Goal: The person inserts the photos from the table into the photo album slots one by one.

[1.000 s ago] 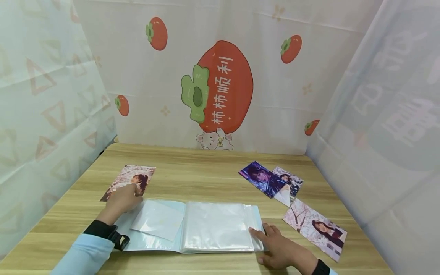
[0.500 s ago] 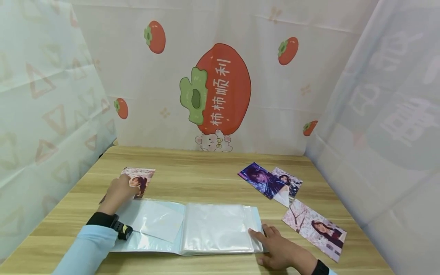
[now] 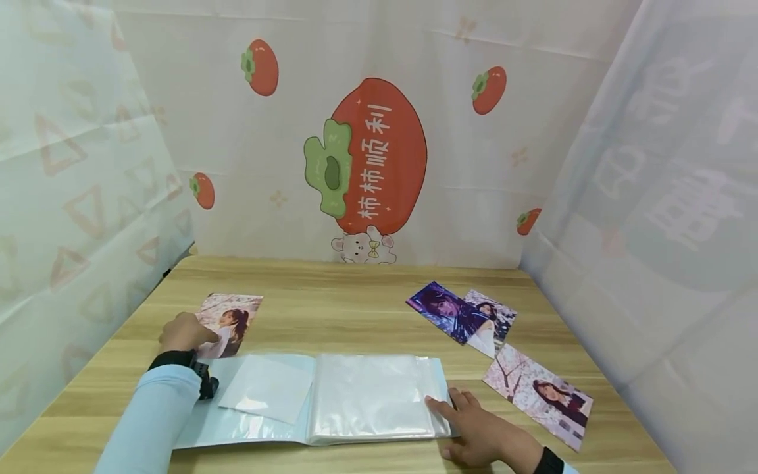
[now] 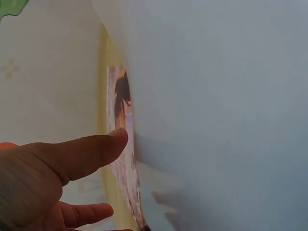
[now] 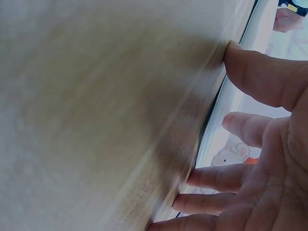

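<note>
A photo album (image 3: 373,431) with clear sleeves lies spread on the table, its pale blue cover flat to the left. On that cover rests a white rectangular sheet (image 3: 266,388), set askew. My left hand (image 3: 185,331) is at the left edge of a photo (image 3: 233,316) of a person with a ponytail, beyond the album's left side. In the left wrist view its thumb (image 4: 96,150) stretches straight across in front of the photo, apart from the fingers. My right hand (image 3: 478,431) rests at the album's right edge with spread fingers, thumb and index near the sleeves.
Over to the right, a purple-blue photo (image 3: 444,311) partly overlaps another photo (image 3: 499,315). Nearer lies a pink blossom photo (image 3: 541,395). Printed cloth (image 3: 462,151) hangs behind the wooden table (image 3: 331,303) and along both sides.
My left hand has slid leftward from over the photo to its left edge, uncovering more of the picture. My right hand stays at the album's edge. The head view has shifted slightly.
</note>
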The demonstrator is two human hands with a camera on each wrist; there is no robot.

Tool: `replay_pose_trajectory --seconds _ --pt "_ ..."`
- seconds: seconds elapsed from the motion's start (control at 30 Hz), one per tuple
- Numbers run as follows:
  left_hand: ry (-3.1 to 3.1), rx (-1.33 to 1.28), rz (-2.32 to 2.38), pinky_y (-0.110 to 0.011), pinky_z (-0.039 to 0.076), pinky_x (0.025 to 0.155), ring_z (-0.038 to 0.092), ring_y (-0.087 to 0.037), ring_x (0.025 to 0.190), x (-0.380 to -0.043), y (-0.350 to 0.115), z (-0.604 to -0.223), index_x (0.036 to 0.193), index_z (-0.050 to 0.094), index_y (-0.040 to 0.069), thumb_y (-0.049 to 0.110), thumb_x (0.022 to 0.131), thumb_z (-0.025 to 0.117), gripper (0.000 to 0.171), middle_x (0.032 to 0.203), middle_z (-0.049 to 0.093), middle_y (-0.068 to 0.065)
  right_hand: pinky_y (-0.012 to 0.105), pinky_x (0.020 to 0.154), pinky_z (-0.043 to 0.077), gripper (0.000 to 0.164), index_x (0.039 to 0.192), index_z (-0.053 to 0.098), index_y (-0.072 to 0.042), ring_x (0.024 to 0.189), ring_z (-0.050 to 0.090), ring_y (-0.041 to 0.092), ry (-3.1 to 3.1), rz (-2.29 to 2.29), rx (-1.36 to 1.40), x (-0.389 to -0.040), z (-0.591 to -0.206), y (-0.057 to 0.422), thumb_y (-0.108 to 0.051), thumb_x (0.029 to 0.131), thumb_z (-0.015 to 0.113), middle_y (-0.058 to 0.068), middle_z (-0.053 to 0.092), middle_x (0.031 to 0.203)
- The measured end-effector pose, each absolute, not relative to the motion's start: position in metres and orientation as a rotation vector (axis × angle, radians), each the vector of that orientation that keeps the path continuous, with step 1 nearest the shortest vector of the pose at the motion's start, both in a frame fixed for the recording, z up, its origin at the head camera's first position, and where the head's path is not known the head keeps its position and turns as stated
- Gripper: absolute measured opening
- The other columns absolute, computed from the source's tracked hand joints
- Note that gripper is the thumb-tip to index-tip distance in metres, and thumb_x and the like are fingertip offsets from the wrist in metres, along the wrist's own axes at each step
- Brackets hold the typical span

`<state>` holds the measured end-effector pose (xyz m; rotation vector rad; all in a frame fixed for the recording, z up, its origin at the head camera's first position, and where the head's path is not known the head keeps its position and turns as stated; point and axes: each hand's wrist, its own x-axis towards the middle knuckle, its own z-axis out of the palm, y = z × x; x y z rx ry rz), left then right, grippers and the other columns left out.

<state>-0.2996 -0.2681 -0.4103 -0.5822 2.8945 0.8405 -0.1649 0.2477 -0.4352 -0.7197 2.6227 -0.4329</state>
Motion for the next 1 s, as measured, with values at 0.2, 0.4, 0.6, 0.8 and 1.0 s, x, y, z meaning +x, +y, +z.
replay_pose_trajectory --seconds 0.2,0.4,0.6,0.8,1.0 --pt "2.978 -0.599 0.709 -0.047 0.035 0.073 0.044 -0.043 0.082 -0.301 -0.27 -0.419 0.097 0.046 -0.022 0.013 0.072 0.077 0.053 0.09 0.046 -0.032 0.063 0.087 0.035 0.071 0.145 0.034 -0.021 0.124 0.026 0.053 2.615 -0.424 -0.695 -0.165 -0.435 0.247 -0.033 0.083 0.068 0.033 0.027 0.139" --pt "2.94 -0.696 0.654 -0.042 0.034 0.069 0.04 -0.043 0.082 -0.301 -0.271 -0.417 0.097 0.045 -0.02 0.02 0.072 0.079 0.058 0.087 0.042 -0.031 0.064 0.087 0.035 0.072 0.144 0.035 -0.019 0.124 0.025 0.054 2.624 -0.434 -0.71 -0.166 -0.433 0.246 -0.033 0.082 0.069 0.036 0.026 0.138" --pt "2.843 -0.807 0.835 -0.043 0.036 0.069 0.033 -0.046 0.087 -0.299 -0.272 -0.415 0.098 0.048 -0.018 0.01 0.078 0.066 0.038 0.088 0.033 -0.032 0.064 0.087 0.035 0.072 0.145 0.035 -0.02 0.124 0.025 0.054 2.616 -0.437 -0.701 -0.166 -0.432 0.247 -0.033 0.082 0.069 0.035 0.026 0.139" --pt "2.857 -0.826 1.006 -0.044 0.038 0.067 0.04 -0.043 0.083 -0.298 -0.279 -0.415 0.09 0.05 -0.016 0.009 0.082 0.046 0.027 0.084 0.043 -0.029 0.064 0.088 0.034 0.072 0.144 0.035 -0.021 0.125 0.025 0.053 2.616 -0.431 -0.683 -0.167 -0.432 0.247 -0.034 0.083 0.068 0.034 0.026 0.139" --pt "2.907 -0.75 1.182 -0.034 0.037 0.051 0.048 -0.03 0.058 -0.298 -0.289 -0.422 0.066 0.054 -0.007 0.006 0.082 0.042 0.023 0.056 0.048 -0.012 0.063 0.087 0.035 0.071 0.144 0.035 -0.022 0.125 0.025 0.052 2.621 -0.427 -0.695 -0.166 -0.433 0.247 -0.035 0.083 0.068 0.034 0.026 0.139"
